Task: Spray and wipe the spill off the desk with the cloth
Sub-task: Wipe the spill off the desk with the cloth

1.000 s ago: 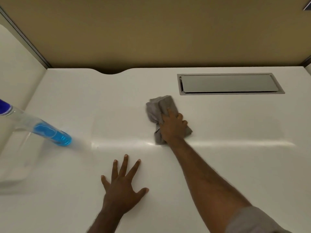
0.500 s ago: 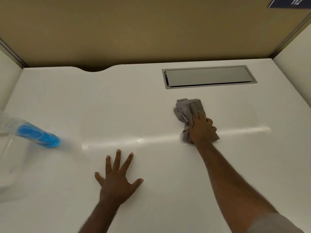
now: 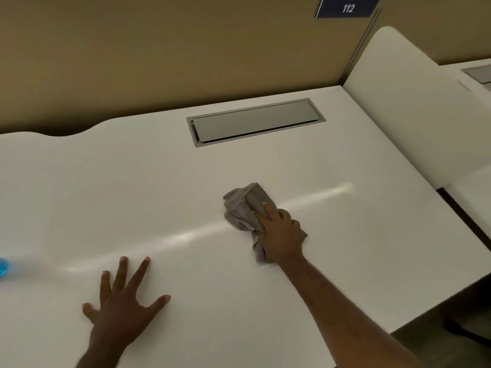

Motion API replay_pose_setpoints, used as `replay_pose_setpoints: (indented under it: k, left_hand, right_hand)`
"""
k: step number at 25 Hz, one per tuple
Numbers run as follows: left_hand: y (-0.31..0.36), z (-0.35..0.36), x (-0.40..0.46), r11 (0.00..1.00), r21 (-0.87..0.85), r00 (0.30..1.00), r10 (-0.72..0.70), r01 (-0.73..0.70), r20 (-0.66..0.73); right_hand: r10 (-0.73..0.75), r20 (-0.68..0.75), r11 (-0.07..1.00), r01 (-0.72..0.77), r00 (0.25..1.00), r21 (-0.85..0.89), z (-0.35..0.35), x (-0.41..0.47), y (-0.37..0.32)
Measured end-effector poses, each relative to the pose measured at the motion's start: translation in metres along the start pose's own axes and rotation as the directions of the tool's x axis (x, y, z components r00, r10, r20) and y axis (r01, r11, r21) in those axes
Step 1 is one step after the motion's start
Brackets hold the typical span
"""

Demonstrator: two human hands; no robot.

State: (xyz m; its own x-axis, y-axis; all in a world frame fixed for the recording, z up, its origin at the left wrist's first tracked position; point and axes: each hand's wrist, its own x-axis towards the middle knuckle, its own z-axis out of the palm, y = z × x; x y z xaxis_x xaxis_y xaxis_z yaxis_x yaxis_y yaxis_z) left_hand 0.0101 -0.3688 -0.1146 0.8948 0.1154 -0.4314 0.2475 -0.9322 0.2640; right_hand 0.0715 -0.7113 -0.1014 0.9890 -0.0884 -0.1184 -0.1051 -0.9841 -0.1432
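Left hand [image 3: 121, 304] nearest, splayed flat on white tabletop [image 3: 372, 248], fingers apart, gripping nothing, bracing. Farther out, right hand [image 3: 281, 240] pressed down on bunched grey cloth [image 3: 243, 208] mid-tabletop, fingers clamping it. No spill discernible. Best practice, judged: firm even pressure, overlapping strokes, cloth kept bunched underneath palm. Blue spray bottle [image 3: 3, 266] at far left edge. Beyond: grey cable hatch [image 3: 255, 122], tan partition [image 3: 159, 54].

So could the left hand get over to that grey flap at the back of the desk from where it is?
Probably yes. The left hand lies flat and empty on the desk, and bare surface runs from it to the grey flap. The right hand, on the cloth, sits off to the side.
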Motion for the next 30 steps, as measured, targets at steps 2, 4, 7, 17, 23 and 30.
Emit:
replay_pose_setpoints:
  k: [2, 4, 7, 17, 23, 30]
  left_hand:
    - [0.002, -0.003, -0.001, 1.0, 0.009, 1.0, -0.021, 0.021, 0.014]
    - [0.006, -0.003, -0.002, 0.999, 0.002, 0.999, -0.041, 0.041, 0.006]
    - [0.024, 0.003, -0.005, 1.0, 0.005, 1.0, -0.018, 0.018, -0.017]
    - [0.146, 0.055, -0.017, 0.978, 0.064, 0.98, 0.198, -0.199, 0.026]
    - [0.156, 0.06, -0.014, 0.983, 0.069, 0.985, 0.171, -0.172, 0.03]
    - [0.159, 0.057, -0.014, 0.99, 0.048, 0.99, 0.13, -0.132, 0.045]
  right_hand:
    - [0.1, -0.008, 0.995, -0.1, 0.995, 0.017, -0.002, -0.001, 0.009]
    - [-0.037, -0.028, 0.999, 0.037, 0.999, 0.006, 0.001, -0.019, 0.004]
    - [-0.144, -0.042, 0.99, 0.144, 0.989, 0.005, 0.002, -0.049, 0.042]
    - [-0.025, -0.031, 0.999, 0.026, 0.999, 0.039, -0.004, -0.027, 0.085]
    - [0.295, -0.084, 0.956, -0.294, 0.952, 0.02, -0.018, -0.011, 0.202]
    - [0.059, -0.046, 0.998, -0.06, 0.997, -0.025, -0.011, 0.018, 0.185]
